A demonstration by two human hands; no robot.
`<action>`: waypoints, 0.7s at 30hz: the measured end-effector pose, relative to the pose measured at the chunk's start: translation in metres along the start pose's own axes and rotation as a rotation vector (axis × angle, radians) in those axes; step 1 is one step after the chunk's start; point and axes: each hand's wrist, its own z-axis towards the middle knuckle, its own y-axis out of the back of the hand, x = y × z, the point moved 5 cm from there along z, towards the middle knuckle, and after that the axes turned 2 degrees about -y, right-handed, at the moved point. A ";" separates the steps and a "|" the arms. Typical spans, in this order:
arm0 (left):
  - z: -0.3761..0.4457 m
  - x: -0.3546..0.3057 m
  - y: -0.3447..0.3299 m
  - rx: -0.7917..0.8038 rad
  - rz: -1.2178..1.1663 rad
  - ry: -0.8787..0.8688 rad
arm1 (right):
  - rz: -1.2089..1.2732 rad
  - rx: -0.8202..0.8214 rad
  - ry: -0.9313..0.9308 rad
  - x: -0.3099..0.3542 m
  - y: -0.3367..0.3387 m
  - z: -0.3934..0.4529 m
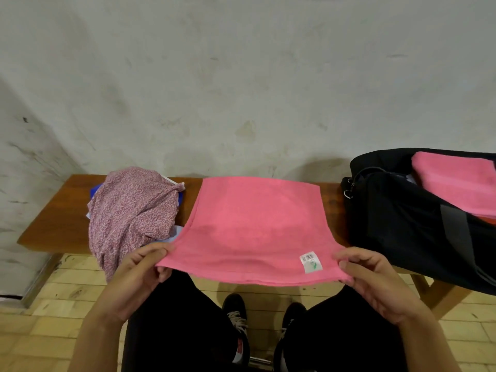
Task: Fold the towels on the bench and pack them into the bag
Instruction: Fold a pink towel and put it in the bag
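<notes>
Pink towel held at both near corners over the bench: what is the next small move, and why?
Probably carry the near edge forward and lay it on the far edge, halving it. The left hand and right hand each pinch a near corner of the pink towel, which lies flat on the bench and looks wider than the folded towel in the bag.

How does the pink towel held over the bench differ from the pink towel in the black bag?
The pink towel on the bench lies spread out, its near corners held by the left hand and right hand; the pink towel in the bag rests untouched inside the black bag. The first shows a white label; none shows on the second, which is partly cut off. Both share the same pink colour.
</notes>
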 end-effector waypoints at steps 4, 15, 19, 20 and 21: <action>0.004 -0.012 -0.007 0.040 0.000 -0.058 | 0.061 -0.073 0.075 0.008 -0.001 0.006; 0.055 -0.025 -0.010 -0.196 0.078 -0.151 | 0.329 -0.312 0.042 0.027 -0.003 0.043; 0.065 -0.023 -0.014 -0.203 0.095 -0.122 | 0.372 -0.308 0.036 0.023 0.000 0.053; 0.067 -0.023 -0.013 -0.186 0.127 -0.111 | 0.342 -0.293 0.042 0.023 -0.001 0.054; 0.068 -0.022 -0.012 -0.159 0.192 -0.104 | 0.287 -0.283 0.046 0.023 -0.002 0.055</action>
